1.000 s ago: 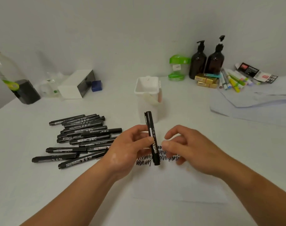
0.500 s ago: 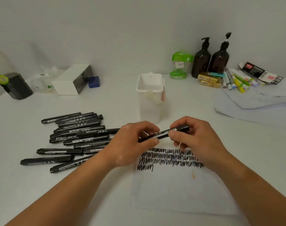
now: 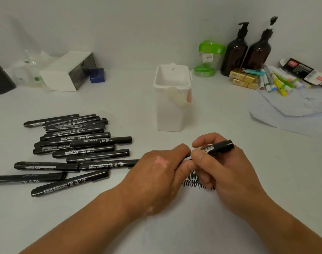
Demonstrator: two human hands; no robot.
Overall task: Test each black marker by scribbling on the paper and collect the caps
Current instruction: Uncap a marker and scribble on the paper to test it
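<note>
Both hands hold one black marker (image 3: 218,147) just above the white paper (image 3: 202,226). My right hand (image 3: 226,167) grips the marker's barrel, whose far end sticks out to the upper right. My left hand (image 3: 160,176) is curled around the marker's near end, which is hidden inside the fingers. Black scribbles (image 3: 192,182) show on the paper between the hands. A pile of several black markers (image 3: 74,147) lies to the left. A white square container (image 3: 172,99) stands behind the hands.
At the back right stand two brown pump bottles (image 3: 248,50), a green dispenser (image 3: 207,57), gold boxes (image 3: 243,79) and coloured pens (image 3: 277,81), with loose paper sheets (image 3: 292,110) in front. A white box (image 3: 68,72) and a blue cube (image 3: 97,75) sit back left.
The marker went from upright to lying across both hands. The hands have closed together over the scribbles, the left now wrapped round the marker's near end.
</note>
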